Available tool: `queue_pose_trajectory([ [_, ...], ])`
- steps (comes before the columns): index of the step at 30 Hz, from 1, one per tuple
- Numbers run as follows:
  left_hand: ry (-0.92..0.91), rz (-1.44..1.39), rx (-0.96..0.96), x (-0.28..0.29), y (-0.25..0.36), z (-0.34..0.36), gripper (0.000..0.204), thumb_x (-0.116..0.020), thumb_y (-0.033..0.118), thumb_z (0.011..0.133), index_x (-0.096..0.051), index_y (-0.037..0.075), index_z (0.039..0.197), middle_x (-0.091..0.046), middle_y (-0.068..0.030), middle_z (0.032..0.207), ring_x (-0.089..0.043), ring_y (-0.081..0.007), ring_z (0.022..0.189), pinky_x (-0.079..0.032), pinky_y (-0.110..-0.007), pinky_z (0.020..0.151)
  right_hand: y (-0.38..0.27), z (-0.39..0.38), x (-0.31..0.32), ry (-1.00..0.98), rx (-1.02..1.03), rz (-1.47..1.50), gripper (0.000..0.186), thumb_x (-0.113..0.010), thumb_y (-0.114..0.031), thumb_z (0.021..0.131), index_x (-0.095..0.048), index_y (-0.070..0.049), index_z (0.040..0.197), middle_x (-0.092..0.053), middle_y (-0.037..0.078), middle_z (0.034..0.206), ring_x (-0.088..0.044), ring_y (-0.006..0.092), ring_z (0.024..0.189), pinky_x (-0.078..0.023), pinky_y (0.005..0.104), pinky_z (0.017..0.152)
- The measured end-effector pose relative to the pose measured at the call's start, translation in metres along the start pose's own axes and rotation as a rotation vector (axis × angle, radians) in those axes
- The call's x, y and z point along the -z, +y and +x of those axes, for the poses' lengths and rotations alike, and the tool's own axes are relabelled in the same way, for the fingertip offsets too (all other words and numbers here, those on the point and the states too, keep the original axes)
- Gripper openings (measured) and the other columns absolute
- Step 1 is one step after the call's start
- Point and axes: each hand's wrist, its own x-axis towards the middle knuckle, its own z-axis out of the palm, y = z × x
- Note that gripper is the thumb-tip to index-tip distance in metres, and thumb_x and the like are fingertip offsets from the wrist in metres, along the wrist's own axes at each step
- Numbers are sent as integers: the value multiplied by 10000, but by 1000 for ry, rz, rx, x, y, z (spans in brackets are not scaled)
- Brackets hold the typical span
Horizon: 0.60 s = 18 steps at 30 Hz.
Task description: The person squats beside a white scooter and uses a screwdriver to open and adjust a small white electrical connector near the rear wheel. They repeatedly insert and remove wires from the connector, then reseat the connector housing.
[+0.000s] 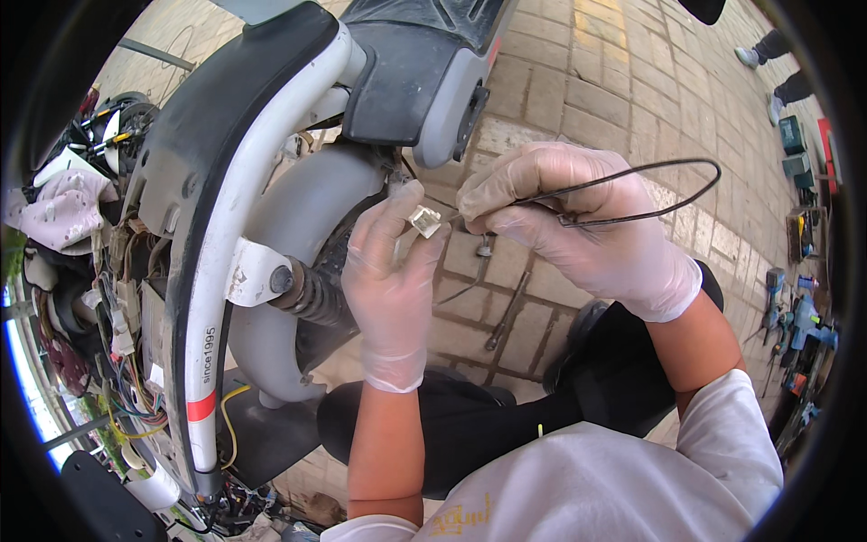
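Observation:
Both my hands wear thin translucent gloves and are raised beside a scooter's rear part. My left hand [388, 285] is closed, pinching a small white plug connector [424, 220] between thumb and fingertips. Just to its right, my right hand [587, 226] is closed on a thin black cable [673, 163]. The cable bends out in a long loop to the right of that hand. A thin end points from the right fingertips toward the connector; whether it touches the connector I cannot tell. Behind my left hand are the grey fender [307, 199] and a coil-spring shock absorber [316, 300].
The scooter's white frame tube [217, 244] stands left, with a tangle of coloured wires [149, 406] beyond it. A long metal tool [508, 312] lies on the paving below my hands. At the right are a blue power tool [806, 323], green boxes [791, 135] and another person's legs [768, 45].

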Motion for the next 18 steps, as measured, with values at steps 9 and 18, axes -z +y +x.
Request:
queue_pose_trajectory([
  [9,-52,-68,29,4,-4,-4,375,-743,-11,821,-678,23,1188,-668,-116,1179,-637,-217,1070,-485,-334,956,17,5,-18,-11,285,-274,212,-699,51,823,-664,-41,1011,-690,91,933,-665,269,851,-536,335,750],
  [18,-52,-91,-5,7,-9,-3,374,-738,-20,826,-675,23,1193,-668,-118,1187,-628,-226,1098,-477,-342,969,17,5,-17,-68,261,-352,205,-706,2,839,-645,-71,1021,-669,89,943,-656,297,861,-531,361,745],
])
